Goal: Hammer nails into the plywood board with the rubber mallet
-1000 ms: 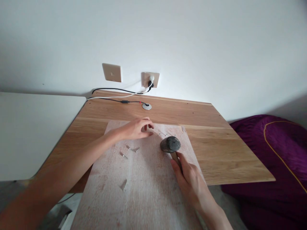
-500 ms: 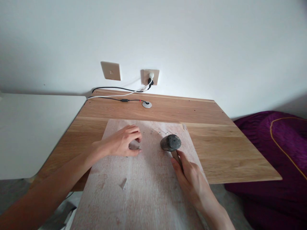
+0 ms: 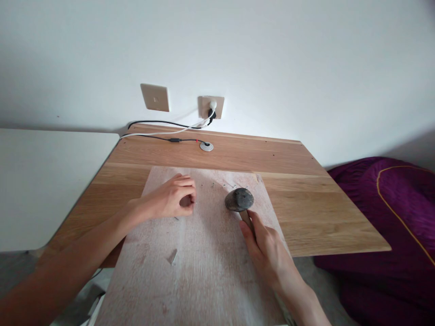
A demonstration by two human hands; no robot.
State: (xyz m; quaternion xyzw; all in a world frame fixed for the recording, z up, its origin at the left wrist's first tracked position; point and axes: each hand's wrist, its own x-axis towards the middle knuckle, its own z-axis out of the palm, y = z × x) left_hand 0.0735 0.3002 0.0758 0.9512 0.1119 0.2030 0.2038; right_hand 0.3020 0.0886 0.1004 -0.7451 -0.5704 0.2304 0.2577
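My left hand [image 3: 175,195] is closed in a pinch just above the pale whitewashed board [image 3: 200,280]. Thumb and fingertips press on a small nail, of which only a glint shows. My right hand [image 3: 268,248] grips the wooden handle of a rubber mallet [image 3: 239,199], its dark head over the board's right half. Behind the mallet, several nails [image 3: 224,186] stand in a row near the board's far edge. A loose nail [image 3: 174,257] lies on the board toward me, and another small nail [image 3: 176,218] is just below my left hand.
The board rests on a wooden desk [image 3: 319,213] against a white wall. Cables [image 3: 152,134] run along the back to a wall socket [image 3: 217,107]. A white tabletop [image 3: 50,190] adjoins at left; purple fabric [image 3: 360,217] is at right.
The fingers of my left hand have drawn together round the nail. My right hand keeps its hold on the mallet, and the whole view has shifted slightly.
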